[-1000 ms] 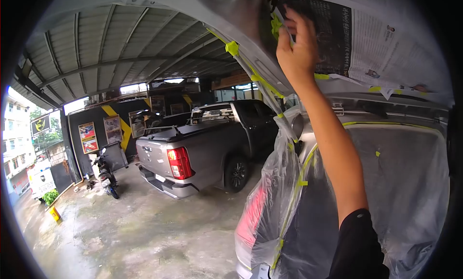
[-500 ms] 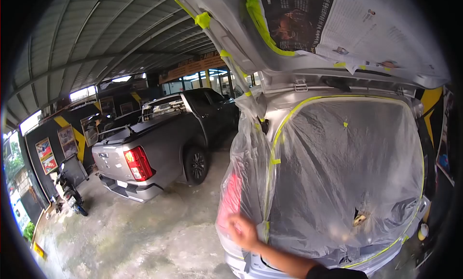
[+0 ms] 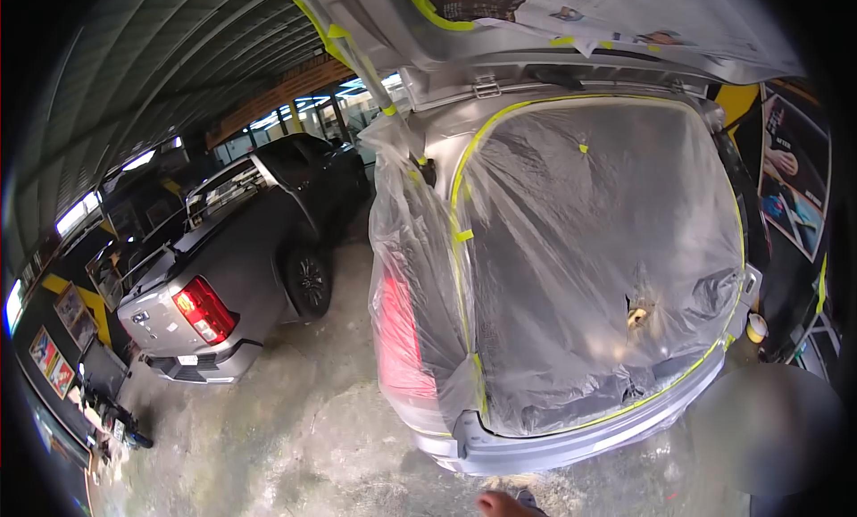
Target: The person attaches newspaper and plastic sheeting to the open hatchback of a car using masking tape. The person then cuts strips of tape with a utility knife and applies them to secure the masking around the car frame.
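At the bottom edge only a small part of my right hand (image 3: 500,504) shows, low in front of the vehicle's rear bumper (image 3: 571,451) and apart from it. Its fingers are cut off by the frame, so their pose is hidden. A shoe (image 3: 528,497) is partly visible beside it. Clear plastic sheeting (image 3: 580,249) covers the rear opening of the silver vehicle, edged with yellow-green masking tape (image 3: 464,236). A torn hole (image 3: 636,316) shows low in the sheet. More plastic drapes over the red tail light (image 3: 399,338). My left hand is out of view.
The raised tailgate (image 3: 616,66) hangs overhead, partly papered with newspaper (image 3: 625,12). A grey pickup truck (image 3: 250,249) stands to the left on the concrete floor (image 3: 295,419). Beyond it is a motorcycle (image 3: 112,419). A blurred patch covers the lower right.
My right hand has dropped from in front of the covered tail light to the bottom edge, its forearm leaving view. The view has shifted right and down.
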`<state>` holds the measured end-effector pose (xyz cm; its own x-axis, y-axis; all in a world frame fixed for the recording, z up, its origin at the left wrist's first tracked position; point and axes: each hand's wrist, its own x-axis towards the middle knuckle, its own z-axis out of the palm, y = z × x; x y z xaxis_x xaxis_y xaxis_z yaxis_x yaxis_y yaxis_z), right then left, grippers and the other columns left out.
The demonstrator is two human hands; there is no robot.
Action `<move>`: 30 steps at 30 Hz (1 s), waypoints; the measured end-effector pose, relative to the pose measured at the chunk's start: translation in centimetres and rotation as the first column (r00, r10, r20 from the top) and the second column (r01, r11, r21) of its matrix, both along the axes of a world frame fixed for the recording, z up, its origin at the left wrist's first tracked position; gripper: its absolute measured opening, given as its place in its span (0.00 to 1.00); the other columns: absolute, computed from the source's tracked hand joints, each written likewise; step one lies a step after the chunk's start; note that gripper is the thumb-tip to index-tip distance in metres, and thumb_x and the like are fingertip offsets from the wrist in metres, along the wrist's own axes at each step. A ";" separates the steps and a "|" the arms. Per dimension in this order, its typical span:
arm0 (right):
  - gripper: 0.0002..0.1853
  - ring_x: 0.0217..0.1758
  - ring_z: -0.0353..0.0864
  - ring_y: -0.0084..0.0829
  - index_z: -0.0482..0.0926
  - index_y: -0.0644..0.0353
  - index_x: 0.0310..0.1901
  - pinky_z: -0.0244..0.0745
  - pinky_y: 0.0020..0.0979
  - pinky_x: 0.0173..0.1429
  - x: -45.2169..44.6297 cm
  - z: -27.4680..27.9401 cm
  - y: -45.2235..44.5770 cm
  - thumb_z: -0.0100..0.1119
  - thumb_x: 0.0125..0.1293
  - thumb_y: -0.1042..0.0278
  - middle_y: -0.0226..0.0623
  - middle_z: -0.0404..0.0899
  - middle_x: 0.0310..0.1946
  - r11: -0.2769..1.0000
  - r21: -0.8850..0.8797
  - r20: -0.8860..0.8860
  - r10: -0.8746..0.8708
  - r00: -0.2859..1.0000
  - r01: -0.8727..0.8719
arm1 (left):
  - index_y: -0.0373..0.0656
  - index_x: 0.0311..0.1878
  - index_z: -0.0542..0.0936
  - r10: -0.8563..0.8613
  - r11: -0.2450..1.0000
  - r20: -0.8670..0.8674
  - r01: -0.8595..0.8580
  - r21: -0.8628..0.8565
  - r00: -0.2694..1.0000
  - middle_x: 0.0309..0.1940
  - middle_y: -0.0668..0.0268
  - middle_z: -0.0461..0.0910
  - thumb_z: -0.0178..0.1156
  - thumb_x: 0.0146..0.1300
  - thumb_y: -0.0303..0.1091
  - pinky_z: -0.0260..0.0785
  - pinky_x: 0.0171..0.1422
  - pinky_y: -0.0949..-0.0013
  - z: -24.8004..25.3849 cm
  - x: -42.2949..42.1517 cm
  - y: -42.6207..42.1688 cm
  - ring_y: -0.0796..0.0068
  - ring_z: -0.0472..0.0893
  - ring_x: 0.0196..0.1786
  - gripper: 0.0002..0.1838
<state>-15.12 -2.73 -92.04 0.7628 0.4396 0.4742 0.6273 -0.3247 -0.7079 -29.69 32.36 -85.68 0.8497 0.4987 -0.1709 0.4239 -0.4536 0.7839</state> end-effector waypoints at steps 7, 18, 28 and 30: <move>0.06 0.40 0.87 0.41 0.83 0.60 0.47 0.81 0.36 0.43 17.2 43.6 1.9 0.63 0.71 0.73 0.42 0.84 0.39 0.896 0.443 0.399 -0.168 0.901 -0.029 | 0.39 0.38 0.82 -0.467 0.674 0.654 -0.239 0.699 0.595 0.35 0.56 0.84 0.68 0.59 0.19 0.75 0.47 0.57 39.5 16.8 1.6 0.51 0.84 0.39 0.06; 0.07 0.33 0.80 0.21 0.83 0.61 0.38 0.73 0.28 0.38 30.4 88.5 0.1 0.70 0.66 0.68 0.30 0.82 0.28 0.626 0.648 0.754 -0.447 0.482 -0.434 | 0.36 0.46 0.87 -0.895 -0.218 0.254 -0.857 0.466 0.366 0.37 0.62 0.85 0.70 0.58 0.19 0.74 0.46 0.63 78.9 20.4 -25.4 0.66 0.83 0.38 0.12; 0.06 0.42 0.85 0.57 0.84 0.63 0.40 0.80 0.53 0.47 30.9 92.0 2.4 0.61 0.65 0.73 0.53 0.86 0.36 0.527 0.630 0.776 -0.408 0.481 -0.571 | 0.42 0.40 0.87 -0.414 -0.809 0.172 -0.448 0.380 0.894 0.41 0.64 0.83 0.66 0.58 0.25 0.82 0.40 0.62 87.6 27.5 -32.3 0.62 0.88 0.36 0.07; 0.06 0.42 0.85 0.57 0.83 0.63 0.40 0.80 0.55 0.47 31.5 92.2 2.9 0.61 0.63 0.73 0.54 0.86 0.36 0.493 0.606 0.789 -0.474 0.391 -0.625 | 0.42 0.37 0.87 -0.437 -0.816 0.163 -0.466 0.342 0.885 0.40 0.63 0.83 0.66 0.57 0.26 0.82 0.42 0.60 89.4 28.0 -32.2 0.58 0.88 0.37 0.05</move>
<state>16.34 0.16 0.20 -0.2968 -0.4909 0.8191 0.9267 0.0592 0.3712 -1.67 0.18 3.77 0.5221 -0.7135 0.4673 0.5737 -0.1117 -0.8114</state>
